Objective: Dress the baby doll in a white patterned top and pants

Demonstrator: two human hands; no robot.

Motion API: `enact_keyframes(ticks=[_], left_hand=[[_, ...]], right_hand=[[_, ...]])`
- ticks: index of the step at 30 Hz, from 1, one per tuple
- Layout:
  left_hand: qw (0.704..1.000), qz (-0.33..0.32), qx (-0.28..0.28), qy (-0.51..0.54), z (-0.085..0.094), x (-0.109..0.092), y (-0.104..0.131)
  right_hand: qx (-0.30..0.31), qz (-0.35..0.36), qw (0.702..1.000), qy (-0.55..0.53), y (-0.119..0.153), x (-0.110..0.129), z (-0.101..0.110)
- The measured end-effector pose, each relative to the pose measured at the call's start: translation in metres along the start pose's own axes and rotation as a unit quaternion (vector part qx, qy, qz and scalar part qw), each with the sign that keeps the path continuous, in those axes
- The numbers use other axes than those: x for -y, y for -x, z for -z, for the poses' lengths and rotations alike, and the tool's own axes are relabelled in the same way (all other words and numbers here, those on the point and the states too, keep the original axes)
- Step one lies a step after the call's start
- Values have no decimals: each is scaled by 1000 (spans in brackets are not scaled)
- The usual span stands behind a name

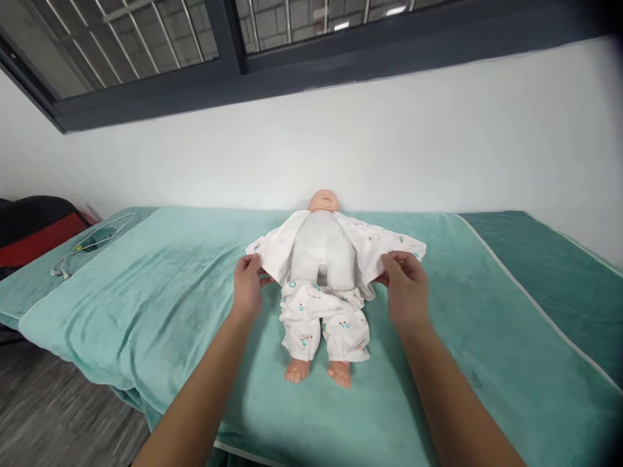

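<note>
A baby doll lies on its back, head toward the wall and feet toward me. Its white torso shows between the two spread sides of a white printed top. White printed pants cover its legs below the hips, and both bare feet stick out. My left hand pinches the edge of the top on the left side. On the right side, my right hand pinches the other edge, near the sleeve. The doll's arms are hidden in the cloth.
The doll rests on a green cloth-covered bed against a white wall. A white cable lies at the far left, beside a black and red chair. A dark window frame runs above.
</note>
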State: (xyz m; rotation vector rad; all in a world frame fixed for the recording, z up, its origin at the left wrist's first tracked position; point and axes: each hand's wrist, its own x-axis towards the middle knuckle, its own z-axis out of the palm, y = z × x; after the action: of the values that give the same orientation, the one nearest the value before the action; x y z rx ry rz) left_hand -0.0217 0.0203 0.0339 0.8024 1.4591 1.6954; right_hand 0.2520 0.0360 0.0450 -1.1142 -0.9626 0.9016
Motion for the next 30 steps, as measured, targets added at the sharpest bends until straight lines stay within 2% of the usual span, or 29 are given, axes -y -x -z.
enact_keyframes(ticks=[3,6,9,13,19,22,24,25,27,30], left_hand=[[999,29,-33,-27,22,12,-15],[989,7,-24,-147,38,19,-22],[974,-9,-28,-224,50,20,-23],[955,-22,-60,-290,64,19,-25],[915,-59,-95,-387,63,24,-25],[863,-72,-70,-496,57,25,-21],[824,-84,-43,-559,55,25,-18],[814,-88,-35,-573,54,25,-18],[809,-93,-31,-580,53,25,-17],[820,-92,-36,-564,55,25,-18]], right_hand=[[-72,-45,993,78,-12,-6,26],[-120,-68,961,240,-17,-10,55],[-141,-45,917,369,-18,-11,80],[-144,-31,879,453,-25,-10,100],[-138,-83,811,562,-32,-5,102],[-101,-105,781,607,-28,-5,95],[-93,-93,775,618,-25,-5,90],[-92,-85,773,621,-24,-6,89],[-90,-74,773,623,-22,-7,88],[-89,-34,782,616,-20,-10,90]])
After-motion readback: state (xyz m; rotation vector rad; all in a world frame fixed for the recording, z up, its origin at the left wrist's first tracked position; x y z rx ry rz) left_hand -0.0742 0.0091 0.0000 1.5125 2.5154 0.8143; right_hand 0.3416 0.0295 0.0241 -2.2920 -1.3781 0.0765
